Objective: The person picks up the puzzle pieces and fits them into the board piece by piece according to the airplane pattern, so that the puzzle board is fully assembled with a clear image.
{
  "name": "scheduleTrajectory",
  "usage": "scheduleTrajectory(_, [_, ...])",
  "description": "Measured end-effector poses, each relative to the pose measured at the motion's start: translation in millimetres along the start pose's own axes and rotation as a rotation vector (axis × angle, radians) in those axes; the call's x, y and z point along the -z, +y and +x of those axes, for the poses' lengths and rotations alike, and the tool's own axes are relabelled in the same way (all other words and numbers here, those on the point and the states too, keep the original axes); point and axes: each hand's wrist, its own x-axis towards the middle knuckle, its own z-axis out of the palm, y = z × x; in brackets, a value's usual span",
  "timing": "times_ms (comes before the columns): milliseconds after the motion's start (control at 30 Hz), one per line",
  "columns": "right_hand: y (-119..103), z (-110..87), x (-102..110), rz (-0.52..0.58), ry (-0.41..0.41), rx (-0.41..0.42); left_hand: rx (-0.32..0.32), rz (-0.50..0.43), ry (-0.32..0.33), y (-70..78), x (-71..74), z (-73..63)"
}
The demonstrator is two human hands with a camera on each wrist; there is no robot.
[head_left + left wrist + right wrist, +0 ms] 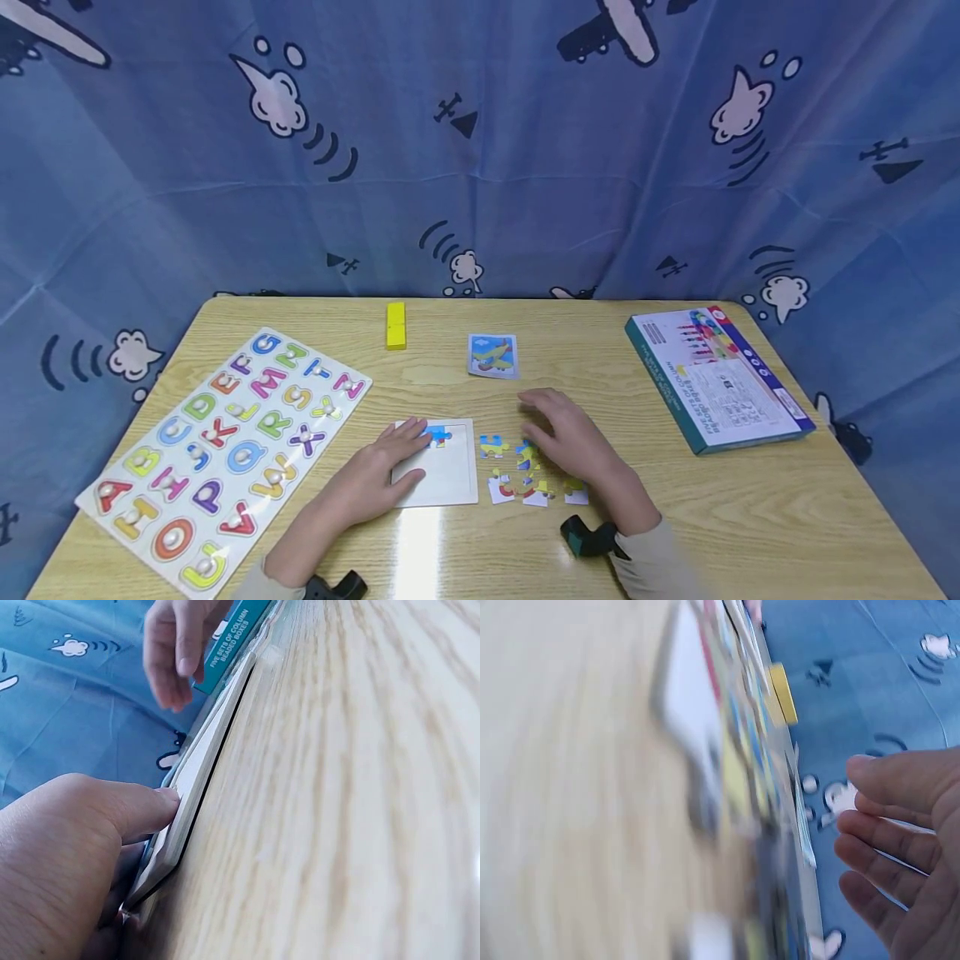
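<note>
My left hand (371,473) rests on the left side of a white puzzle tray (444,482), its thumb (146,808) lying on the tray's edge in the left wrist view. Near the tray's top, blue jigsaw pieces (437,436) lie beside the fingertips; their exact number is unclear. Just right of the tray, several loose jigsaw pieces (492,448) in yellow, blue, white and red are spread on the table. Over their right side hovers my right hand (576,435), fingers relaxed and holding nothing. It partly hides some pieces. In the right wrist view the pieces (694,697) are blurred.
An alphabet board (251,408) with knobbed letters covers the table's left side. A yellow block (396,326) and a picture card of a yellow plane (492,356) lie farther back. At the right is a flat green-edged box (720,379). A blue curtain (480,150) hangs behind.
</note>
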Motion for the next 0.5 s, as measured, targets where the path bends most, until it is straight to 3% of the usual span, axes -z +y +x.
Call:
scheduleTrajectory(267, [32,-16.7,20,0.020,0.002,-0.076,-0.002,0.001,-0.006,0.0,-0.2,1.1])
scheduleTrajectory(500, [47,-20.3,22,0.056,-0.033,-0.078,-0.013,-0.005,0.005,0.9,-0.2,0.6])
